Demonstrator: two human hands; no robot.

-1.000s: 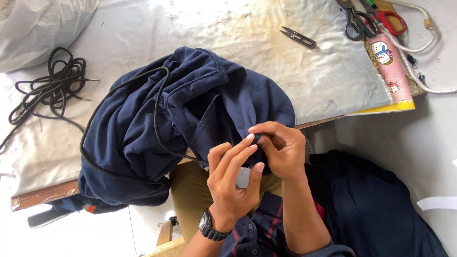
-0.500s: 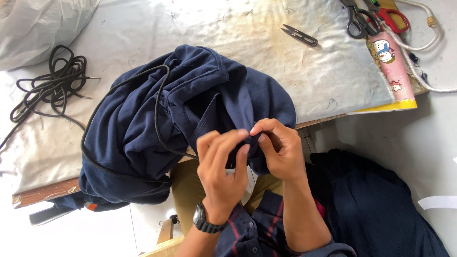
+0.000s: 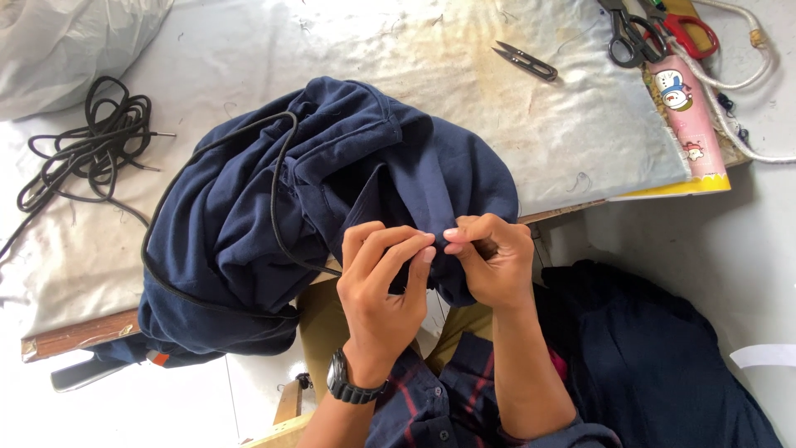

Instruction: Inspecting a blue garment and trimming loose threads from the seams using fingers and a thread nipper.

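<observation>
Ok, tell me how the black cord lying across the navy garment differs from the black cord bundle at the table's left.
The cord on the garment runs in one long open loop over the navy garment; the cord bundle is coiled in many tangled loops. The first lies on dark cloth near both hands, the bundle on the pale table cover, away from them. Both are thin and black.

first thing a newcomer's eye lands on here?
Both hands, left hand and right hand, pinching one edge of the bunched navy blue fabric garment at the table's near edge. Next, the thin black cord looped over it, then the tangled black cord bundle far left.
</observation>
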